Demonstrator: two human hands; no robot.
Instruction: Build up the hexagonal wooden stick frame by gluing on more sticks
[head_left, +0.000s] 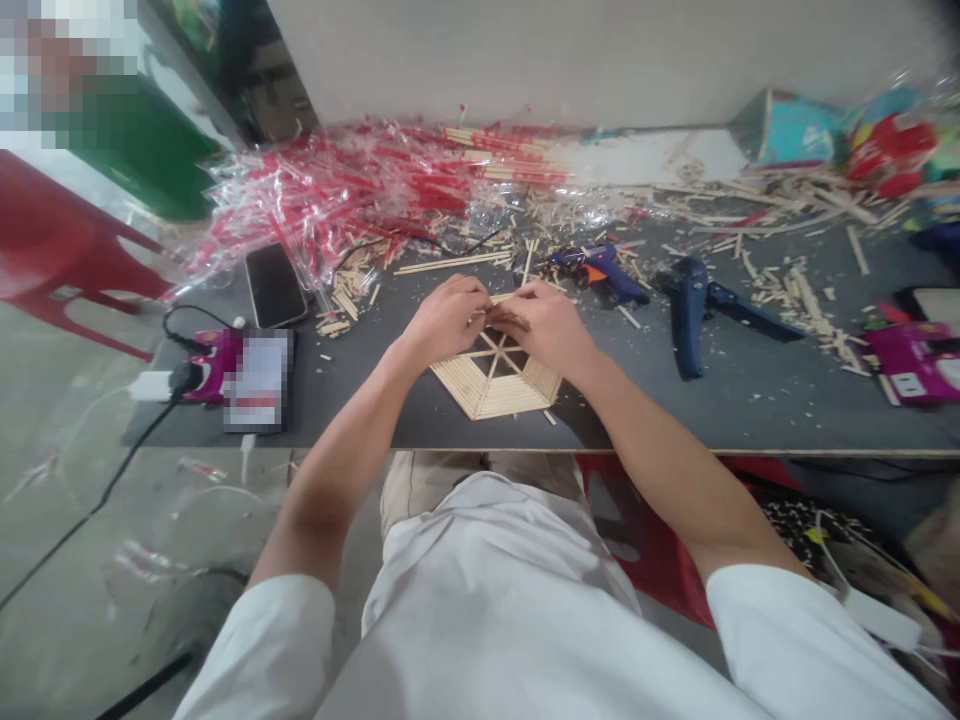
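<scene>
A hexagonal frame of thin wooden sticks (501, 397) lies on the dark table, with spokes crossing at its middle and rows of sticks along its near sides. My left hand (452, 315) is closed at the frame's far left side, its fingertips pinched together. Close beside it, my right hand (551, 322) is closed at the far right side. Between the fingertips of both hands shows a short wooden stick (501, 297) at the far edge. My fingers partly hide that edge. Just beyond my right hand rests a blue glue gun (611, 274) with an orange trigger.
A dark blue two-handled tool (690, 318) lies to the right. Red and clear plastic wrappers (337, 190) heap at the back left. Stick scraps litter the back. Two phones, a black one (276, 285) and a lit one (256, 380), lie left beside a purple power strip (219, 365).
</scene>
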